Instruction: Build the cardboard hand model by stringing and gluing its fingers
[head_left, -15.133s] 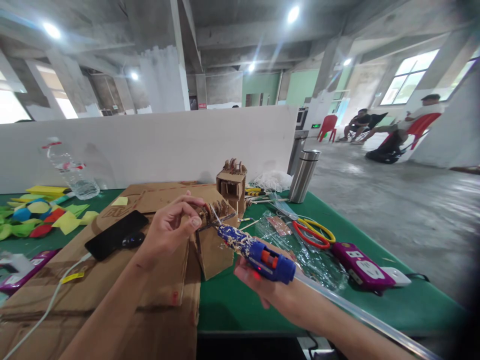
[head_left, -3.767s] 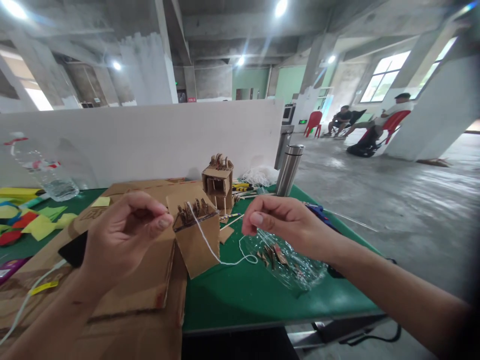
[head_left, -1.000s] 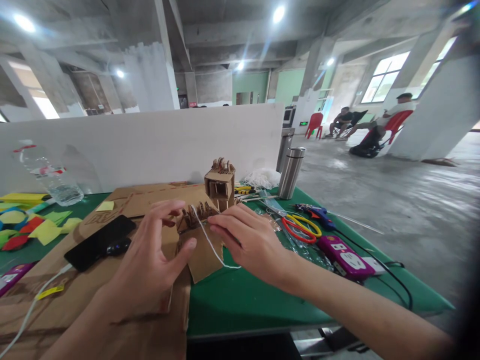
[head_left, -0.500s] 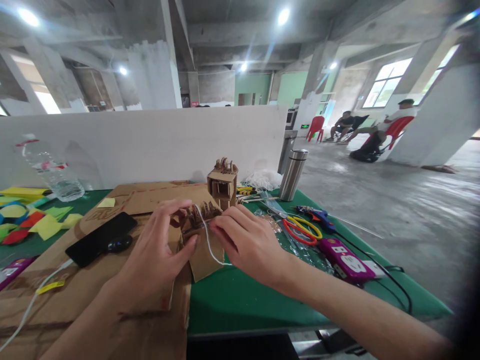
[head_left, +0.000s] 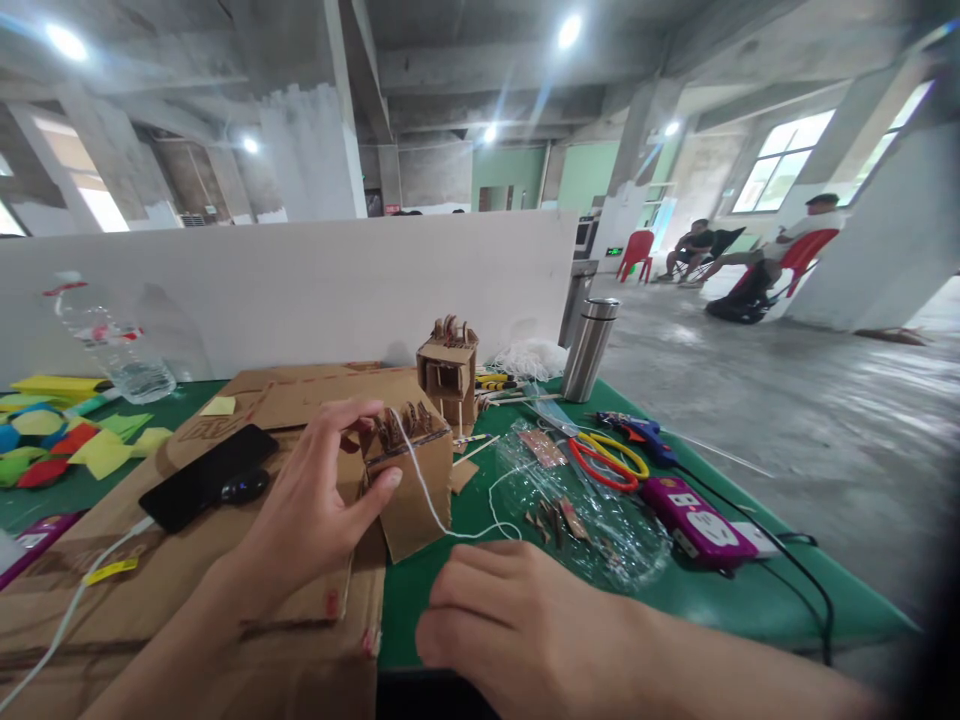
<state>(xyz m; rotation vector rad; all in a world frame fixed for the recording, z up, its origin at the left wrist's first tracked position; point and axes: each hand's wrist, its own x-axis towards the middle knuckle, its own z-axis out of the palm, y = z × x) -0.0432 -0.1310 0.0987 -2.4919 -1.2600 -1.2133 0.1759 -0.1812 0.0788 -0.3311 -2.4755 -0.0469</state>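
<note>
Green tabletop (head_left: 480, 610) with a white partition (head_left: 300, 290) along the far edge, flat cardboard sheets (head_left: 150, 560) covering the near left. On the sheets a black phone (head_left: 206, 475) on a cable; far left a water bottle (head_left: 112, 345) and coloured paper scraps (head_left: 60, 440). Right side: clear plastic wrap (head_left: 592, 510), scissors (head_left: 607, 460), blue glue gun (head_left: 634, 430), purple power strip (head_left: 697, 520), steel flask (head_left: 589, 348); a finished small cardboard box (head_left: 448, 372) stands behind. People sit on chairs far right, not involved. Work piece: cardboard block (head_left: 412, 485) with small arched cardboard bits on top, standing at the sheet edge, a white string (head_left: 431, 500) running from its top down the front and curling on the green cloth. Change: half a second back the right hand was at the block's top on the string; now right hand (head_left: 517, 625) has pulled away to the near tabletop edge, knuckles up, fingers curled, grip state cannot tell, nothing visibly held, string end lies loose just beyond its fingers. Likely the string placing is finished or paused. Left hand (head_left: 319, 510) keeps steadying, open grip, thumb on the block's left face, fingers at its top left.
</note>
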